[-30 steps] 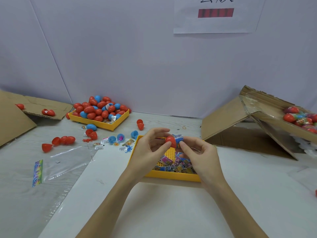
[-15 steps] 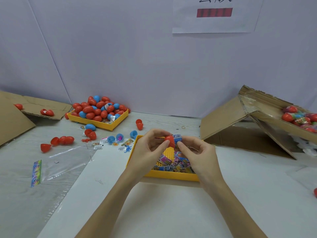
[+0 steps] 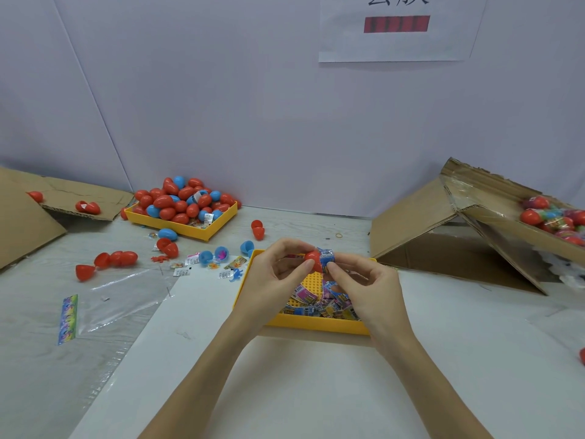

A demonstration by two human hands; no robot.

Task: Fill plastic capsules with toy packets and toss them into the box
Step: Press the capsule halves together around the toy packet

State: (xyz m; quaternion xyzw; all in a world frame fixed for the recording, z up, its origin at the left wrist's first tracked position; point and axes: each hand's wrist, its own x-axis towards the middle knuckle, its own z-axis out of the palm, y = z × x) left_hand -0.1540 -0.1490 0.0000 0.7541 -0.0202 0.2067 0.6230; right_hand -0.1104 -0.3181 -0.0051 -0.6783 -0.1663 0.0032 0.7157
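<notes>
While your left hand point(image 3: 278, 274) pinched the red capsule point(image 3: 313, 260) and your right hand point(image 3: 364, 280) pushed the packet point(image 3: 327, 257) in, it could have popped out.

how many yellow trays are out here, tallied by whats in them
yellow tray of capsules: 1
yellow tray of toy packets: 1
total: 2

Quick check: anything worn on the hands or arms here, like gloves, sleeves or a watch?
Nothing worn. The left hand and right hand are bare, no gloves or rings on the fingers; both forearms are bare to the frame edge, no sleeves, watch or bands visible.
</notes>
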